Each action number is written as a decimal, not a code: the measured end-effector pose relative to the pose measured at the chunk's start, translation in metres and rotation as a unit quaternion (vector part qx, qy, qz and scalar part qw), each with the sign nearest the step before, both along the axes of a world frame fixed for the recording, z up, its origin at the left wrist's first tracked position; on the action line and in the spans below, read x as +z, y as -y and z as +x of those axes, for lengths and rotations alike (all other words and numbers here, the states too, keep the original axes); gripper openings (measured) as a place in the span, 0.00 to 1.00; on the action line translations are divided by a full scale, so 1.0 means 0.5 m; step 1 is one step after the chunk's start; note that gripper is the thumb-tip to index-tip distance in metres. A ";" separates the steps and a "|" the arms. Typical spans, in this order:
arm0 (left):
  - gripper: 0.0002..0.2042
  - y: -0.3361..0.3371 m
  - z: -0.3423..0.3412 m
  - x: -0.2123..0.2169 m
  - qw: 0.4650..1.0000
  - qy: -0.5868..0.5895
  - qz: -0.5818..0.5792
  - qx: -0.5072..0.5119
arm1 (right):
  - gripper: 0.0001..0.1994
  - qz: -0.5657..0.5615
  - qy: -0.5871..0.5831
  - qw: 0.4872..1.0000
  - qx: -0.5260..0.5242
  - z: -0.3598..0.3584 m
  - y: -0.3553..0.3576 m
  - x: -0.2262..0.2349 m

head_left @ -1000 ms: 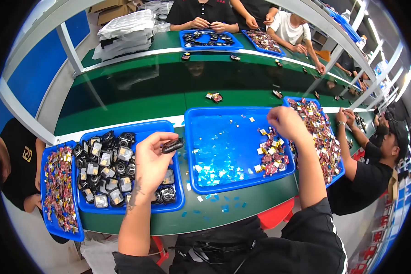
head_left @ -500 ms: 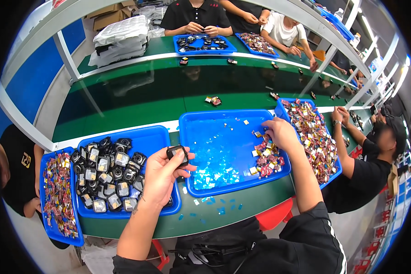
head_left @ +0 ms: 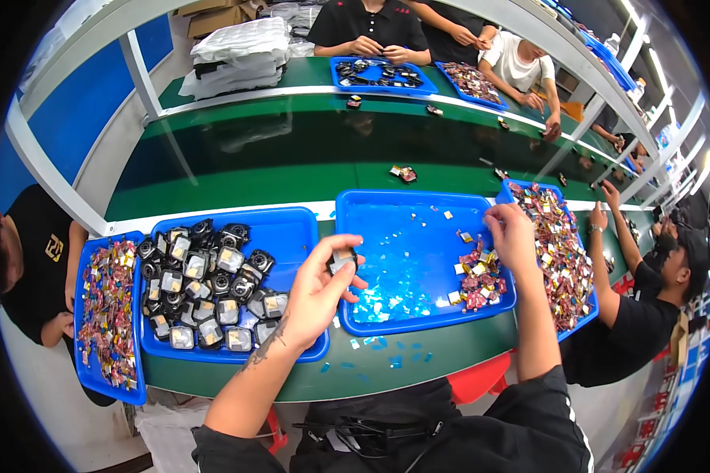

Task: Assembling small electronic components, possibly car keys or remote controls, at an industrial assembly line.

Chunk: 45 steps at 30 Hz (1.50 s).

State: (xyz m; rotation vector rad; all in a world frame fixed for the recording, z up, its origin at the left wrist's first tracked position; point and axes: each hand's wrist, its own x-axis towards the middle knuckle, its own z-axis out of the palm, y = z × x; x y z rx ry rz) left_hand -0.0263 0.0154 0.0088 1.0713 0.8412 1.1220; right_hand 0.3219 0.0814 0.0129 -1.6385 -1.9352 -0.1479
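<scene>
L hand [head_left: 317, 292] gripped a small black-and-silver part [head_left: 341, 260] w/ thumb and fingertips, just right of the tray of like parts [head_left: 292, 232]. R hand [head_left: 511, 236] was curled over the small red pieces [head_left: 481, 276] directly below it; contents indeterminate.

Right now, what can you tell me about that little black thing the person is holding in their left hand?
The small black boxy part with a silvery face looks like moulded plastic, matching the pieces heaped in the blue plastic tray on the left. The left hand pinches it between thumb and fingertips, lifted over the gap between that tray and the middle blue tray. Only the fingers touch it; finer detail is too small to tell.
</scene>
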 end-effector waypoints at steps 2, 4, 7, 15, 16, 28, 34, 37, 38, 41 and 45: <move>0.15 0.011 -0.002 -0.010 0.999 -0.039 0.036 0.002 | 0.03 -0.088 -0.296 0.950 0.035 -0.080 0.039 0.016; 0.11 0.021 0.005 -0.009 0.984 -0.139 0.105 0.048 | 0.03 -0.143 -0.431 0.880 0.139 -0.150 0.097 0.026; 0.13 0.028 0.023 0.003 0.974 -0.171 0.146 0.028 | 0.07 -0.206 -0.554 0.783 0.192 -0.219 0.164 0.021; 0.11 0.041 0.036 0.012 0.969 -0.219 0.100 -0.046 | 0.04 -0.244 -0.603 0.727 0.219 -0.294 0.190 0.020; 0.11 0.040 0.033 0.008 0.970 -0.219 0.100 -0.046 | 0.04 -0.244 -0.603 0.727 0.219 -0.295 0.189 0.019; 0.09 0.029 0.033 -0.011 0.789 -0.347 0.496 0.100 | 0.06 -0.467 -0.580 0.600 0.291 -0.246 0.152 0.007; 0.13 0.039 0.032 -0.001 0.757 -0.386 0.517 0.102 | 0.08 -0.548 -0.629 0.493 0.248 -0.249 0.140 0.015; 0.12 0.043 0.023 -0.006 0.676 -0.438 0.583 0.108 | 0.06 -0.446 -0.526 0.682 0.242 -0.263 0.151 0.029; 0.11 0.048 0.025 0.003 0.672 -0.457 0.573 0.105 | 0.05 -0.382 -0.496 0.745 0.228 -0.269 0.161 0.029; 0.10 0.049 0.051 -0.005 0.784 -0.384 0.463 0.155 | 0.04 -0.265 -0.450 0.836 0.168 -0.268 0.139 0.014; 0.06 0.054 0.063 -0.010 0.961 -0.181 0.187 0.091 | 0.07 -0.054 -0.110 0.976 0.181 -0.239 0.101 -0.053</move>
